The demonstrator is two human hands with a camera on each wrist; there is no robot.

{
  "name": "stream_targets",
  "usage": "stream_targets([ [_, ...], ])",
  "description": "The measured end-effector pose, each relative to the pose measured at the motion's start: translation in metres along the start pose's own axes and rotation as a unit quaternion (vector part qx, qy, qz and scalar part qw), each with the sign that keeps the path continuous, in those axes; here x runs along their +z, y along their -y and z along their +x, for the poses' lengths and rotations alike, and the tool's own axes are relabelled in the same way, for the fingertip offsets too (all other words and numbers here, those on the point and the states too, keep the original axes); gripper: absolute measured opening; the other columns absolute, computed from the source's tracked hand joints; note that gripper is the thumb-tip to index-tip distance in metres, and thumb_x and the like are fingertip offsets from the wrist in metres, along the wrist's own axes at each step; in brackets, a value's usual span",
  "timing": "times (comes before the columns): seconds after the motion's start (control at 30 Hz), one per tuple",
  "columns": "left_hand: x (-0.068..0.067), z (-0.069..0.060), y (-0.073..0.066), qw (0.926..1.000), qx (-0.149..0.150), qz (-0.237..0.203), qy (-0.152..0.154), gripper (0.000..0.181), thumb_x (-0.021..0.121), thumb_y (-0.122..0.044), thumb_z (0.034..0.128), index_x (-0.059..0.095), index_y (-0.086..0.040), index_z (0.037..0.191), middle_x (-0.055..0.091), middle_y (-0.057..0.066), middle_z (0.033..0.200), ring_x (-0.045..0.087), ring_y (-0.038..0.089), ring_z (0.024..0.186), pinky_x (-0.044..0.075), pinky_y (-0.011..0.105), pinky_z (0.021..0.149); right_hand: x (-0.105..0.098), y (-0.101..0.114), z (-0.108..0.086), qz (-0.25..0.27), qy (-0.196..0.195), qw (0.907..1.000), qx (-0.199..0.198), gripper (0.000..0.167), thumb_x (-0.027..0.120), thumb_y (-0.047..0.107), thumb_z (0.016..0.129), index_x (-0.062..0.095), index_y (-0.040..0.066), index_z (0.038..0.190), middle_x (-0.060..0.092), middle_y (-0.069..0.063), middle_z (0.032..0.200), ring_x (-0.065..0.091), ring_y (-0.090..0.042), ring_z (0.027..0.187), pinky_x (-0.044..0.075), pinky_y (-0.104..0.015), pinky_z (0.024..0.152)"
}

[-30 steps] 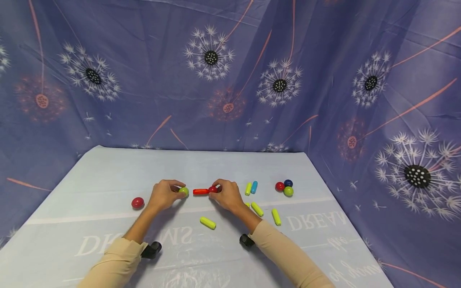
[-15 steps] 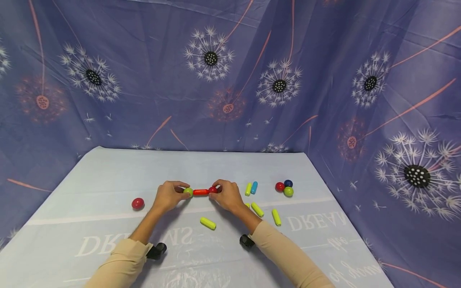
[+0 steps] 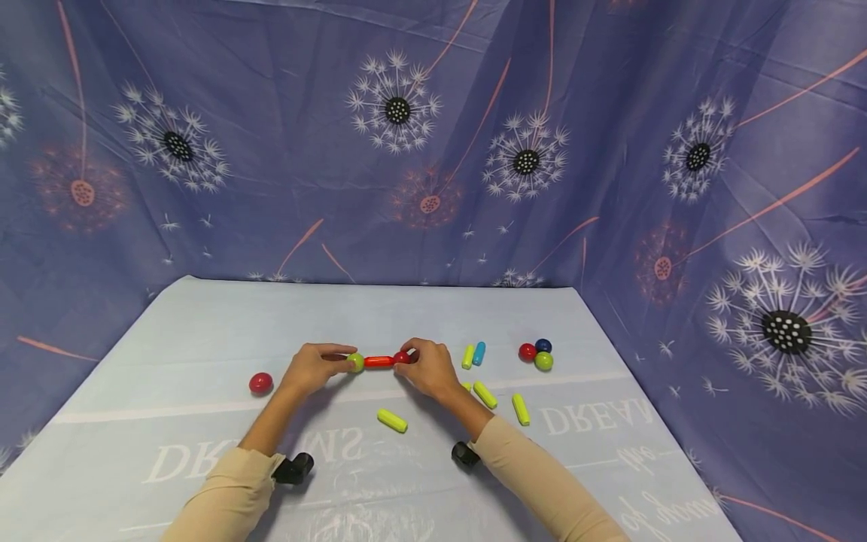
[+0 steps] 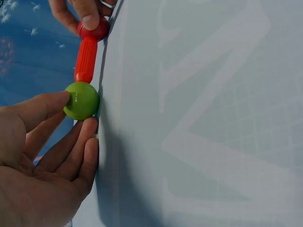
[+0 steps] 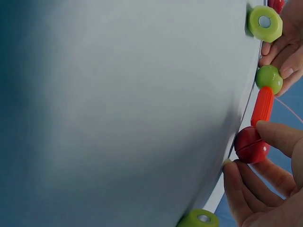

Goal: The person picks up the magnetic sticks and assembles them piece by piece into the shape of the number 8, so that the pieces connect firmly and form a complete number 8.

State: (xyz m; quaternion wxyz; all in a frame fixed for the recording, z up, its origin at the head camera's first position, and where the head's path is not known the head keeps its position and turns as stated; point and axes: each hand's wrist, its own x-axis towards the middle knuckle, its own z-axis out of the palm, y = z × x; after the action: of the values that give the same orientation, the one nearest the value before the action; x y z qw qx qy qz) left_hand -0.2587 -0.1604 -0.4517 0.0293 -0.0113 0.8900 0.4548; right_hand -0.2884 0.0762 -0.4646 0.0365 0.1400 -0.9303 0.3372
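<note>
A red rod (image 3: 378, 361) lies between a green ball (image 3: 355, 363) and a red ball (image 3: 401, 358), all in one line on the table. The ball at each end touches the rod. My left hand (image 3: 310, 370) holds the green ball between thumb and fingertips; in the left wrist view the thumb sits on its side and other fingers reach beneath it. At the other end my right hand (image 3: 430, 369) pinches the red ball, partly covering it. The right wrist view gives a closer look at this red ball (image 5: 250, 146), which has a seam around it.
Left of my left hand lies another red ball (image 3: 260, 384). A yellow-green rod (image 3: 392, 421) lies nearer me. On the right are several yellow-green rods (image 3: 485, 394), a blue rod (image 3: 479, 353), and a cluster of red, dark blue (image 3: 543, 345) and green balls. Patterned cloth hangs behind.
My left hand has brought the green ball rightward against the red rod's left end, then drawn back slightly with fingertips still on it. My right hand has kept its place on the red ball.
</note>
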Motion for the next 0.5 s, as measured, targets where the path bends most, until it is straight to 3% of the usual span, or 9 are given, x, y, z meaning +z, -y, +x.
stream_targets([
  [0.17,-0.0024,-0.0006,0.0007,0.9993,-0.019,-0.028,0.012,0.036,0.077,-0.027,0.0894,0.075,-0.015,0.123,0.074,0.011,0.119,0.064,0.026,0.110,0.047,0.030,0.078,-0.0002,-0.0008,-0.0003,-0.001,0.002,1.0000,0.000,0.027,0.082,0.023,0.085,0.075,0.013,0.109,0.075,-0.002,0.088,0.064,-0.013,0.077,0.053,-0.029,0.071],
  [0.5,-0.0013,0.0017,0.0030,0.9987,-0.031,-0.040,0.009,0.034,0.076,-0.027,0.0899,0.075,-0.016,0.122,0.075,0.010,0.119,0.063,0.026,0.112,0.044,0.030,0.081,-0.0006,-0.0004,-0.0003,0.005,0.003,1.0000,0.000,0.027,0.082,0.023,0.085,0.075,0.013,0.110,0.076,-0.003,0.089,0.065,-0.014,0.078,0.054,-0.030,0.072],
])
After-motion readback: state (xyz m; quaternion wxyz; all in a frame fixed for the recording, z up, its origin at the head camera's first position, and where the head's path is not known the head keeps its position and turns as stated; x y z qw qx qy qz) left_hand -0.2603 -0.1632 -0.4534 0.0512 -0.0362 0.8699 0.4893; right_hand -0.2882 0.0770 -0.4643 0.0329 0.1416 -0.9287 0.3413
